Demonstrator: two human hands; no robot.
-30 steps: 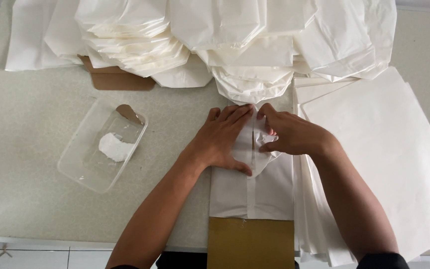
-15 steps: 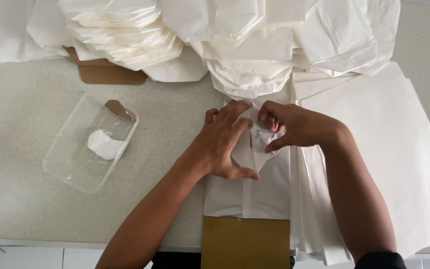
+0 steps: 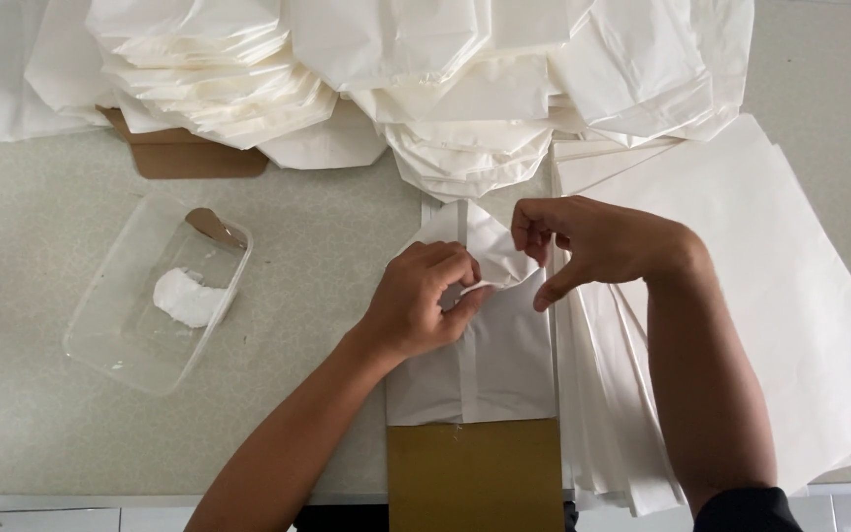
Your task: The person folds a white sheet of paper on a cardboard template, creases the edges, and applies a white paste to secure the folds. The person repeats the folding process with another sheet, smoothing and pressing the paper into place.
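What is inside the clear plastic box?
Inside the clear plastic box lies a white lump, maybe paste or a damp cloth, with a brown piece at its far end. The rest looks bare; nothing covers it.

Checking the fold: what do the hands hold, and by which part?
Both the left hand and right hand pinch the white paper bag by its folded top flap.

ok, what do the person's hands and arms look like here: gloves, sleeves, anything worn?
Both hands are bare: no gloves, rings or watch show on the left hand or the right hand. The forearms are uncovered too. A dark sleeve edge shows on the right arm at the bottom of the frame; the left arm shows no sleeve before it leaves the picture. No cables or markings.
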